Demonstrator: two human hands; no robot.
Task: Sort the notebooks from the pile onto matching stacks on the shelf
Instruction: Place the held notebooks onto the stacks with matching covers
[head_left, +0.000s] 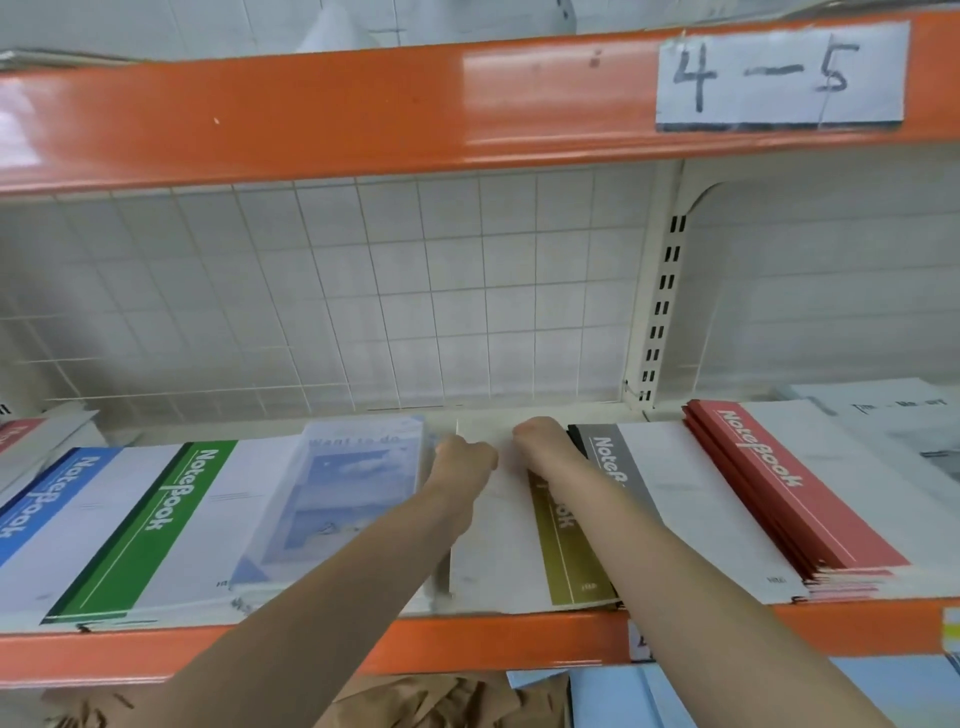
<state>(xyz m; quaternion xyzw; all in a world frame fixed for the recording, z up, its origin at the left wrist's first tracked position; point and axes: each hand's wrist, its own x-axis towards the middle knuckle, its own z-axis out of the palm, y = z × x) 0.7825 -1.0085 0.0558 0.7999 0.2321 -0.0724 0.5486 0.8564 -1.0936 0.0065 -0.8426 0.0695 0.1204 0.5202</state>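
An olive-banded white notebook (569, 551) lies on top of a stack in the middle of the shelf (467, 647). Both my arms reach in over it. My left hand (465, 460) is curled at its far left edge and my right hand (545, 447) is curled at its far right edge; the fingers are hidden behind the backs of the hands. Matching stacks lie beside it: blue (47, 519), green (156, 525) and a sky-picture "Want to do" notebook (348, 499) to the left, grey (613, 457) and red (789, 483) to the right.
An orange beam (363, 114) with a paper label "4-5" (779, 78) runs overhead. A white wire grid (363, 291) backs the shelf, with a slotted upright (662, 301) at right. White booklets (883, 415) lie far right. Brown paper (441, 701) and light blue sheets (623, 696) lie below.
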